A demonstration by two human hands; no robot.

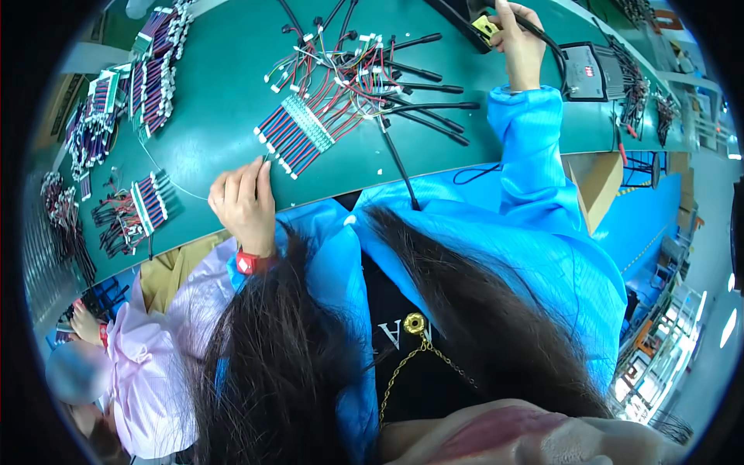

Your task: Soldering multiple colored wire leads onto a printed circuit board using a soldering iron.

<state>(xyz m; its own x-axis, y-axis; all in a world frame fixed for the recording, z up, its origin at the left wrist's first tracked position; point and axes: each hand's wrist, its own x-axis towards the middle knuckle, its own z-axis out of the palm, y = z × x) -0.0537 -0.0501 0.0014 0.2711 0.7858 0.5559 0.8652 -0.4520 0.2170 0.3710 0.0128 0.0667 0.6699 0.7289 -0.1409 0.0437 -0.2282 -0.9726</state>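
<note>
My left hand (245, 200), wearing a red wristband, is at the near edge of the green table with its fingers pinched together. A thin pale wire (180, 188) runs across the table into its grip. Just beyond the fingertips lies a row of red, black and blue wire connectors (298, 133), joined to loose wires and black cables. My right hand (522, 40) is at the far right, closed around a black corded soldering iron (535, 28), mostly hidden by the fingers. Beside those fingers is a yellow pad (486, 29) in a black stand (465, 31).
A control box (583, 71) with a red display stands at the right, near hanging cable bundles (634, 89). Connector bundles (153, 77) are piled at the left, with a smaller row (149, 203) nearer. A co-worker in a pink sleeve (147, 364) sits at my left.
</note>
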